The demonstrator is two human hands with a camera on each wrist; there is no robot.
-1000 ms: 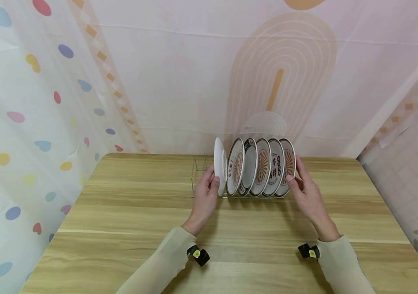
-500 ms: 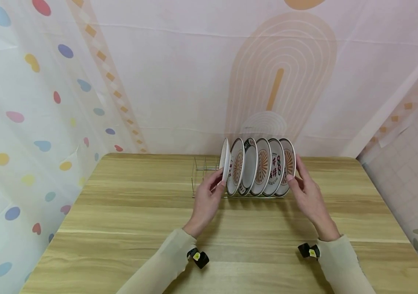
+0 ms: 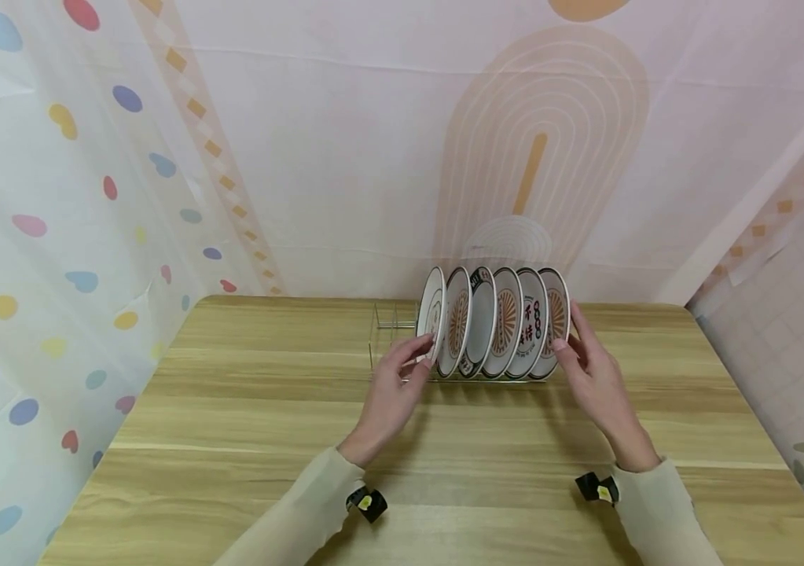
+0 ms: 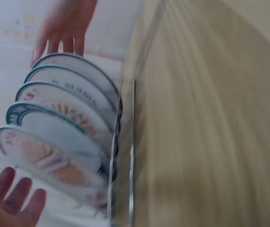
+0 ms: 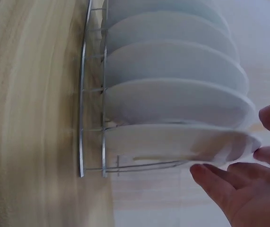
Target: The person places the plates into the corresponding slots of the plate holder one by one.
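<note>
Several white plates with dark rims and printed faces stand on edge in a row in a wire dish rack. At the row's left end, the leftmost plate (image 3: 432,303) leans beside its neighbour. My left hand (image 3: 389,397) is at that plate's front lower edge, fingertips right at the rim; its fingers look loose and spread in the left wrist view. My right hand (image 3: 596,385) is at the rightmost plate (image 3: 555,303), thumb toward the front edge. Its straight fingers touch the plate's outer side (image 5: 172,142) in the right wrist view.
The wire rack (image 3: 371,342) extends left past the plates, with bare slots there. It stands near the back of a wooden table (image 3: 267,440). A patterned cloth (image 3: 345,157) hangs close behind, and another at the left.
The leftmost plate has tipped rightward toward the row, then settled slightly back, showing its face. My left hand has loosened from it. The right hand has stayed put.
</note>
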